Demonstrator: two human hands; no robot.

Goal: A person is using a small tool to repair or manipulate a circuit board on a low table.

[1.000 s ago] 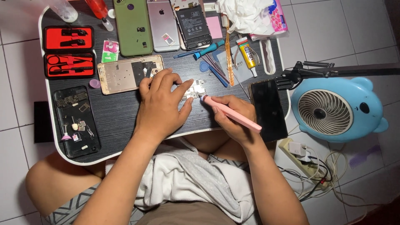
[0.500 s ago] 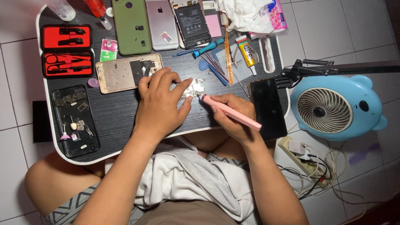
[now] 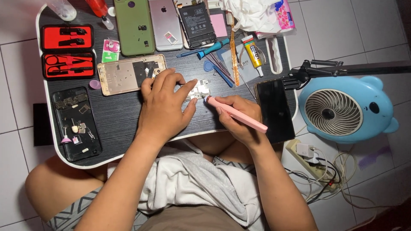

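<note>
My left hand (image 3: 165,105) rests palm down on the black lap desk (image 3: 120,115) and pins a small silvery metal phone part (image 3: 199,90) under its fingertips. A pink pen-shaped tool (image 3: 236,114) lies in my right hand (image 3: 239,119), gripped like a pencil, its tip against the metal part. An opened gold phone body (image 3: 128,73) lies just left of the left hand's fingers.
Red tool cases (image 3: 66,53), a green phone (image 3: 135,25), a silver phone (image 3: 165,23), a phone with its battery exposed (image 3: 197,21), a dismantled black phone back (image 3: 77,124), a dark screen (image 3: 274,109), screwdrivers and a glue tube (image 3: 252,51) crowd the desk. A blue bear-shaped fan (image 3: 342,109) and a power strip (image 3: 310,160) are at right.
Both hands stay on the metal part; the pink tool's tip has shifted only slightly against it.
</note>
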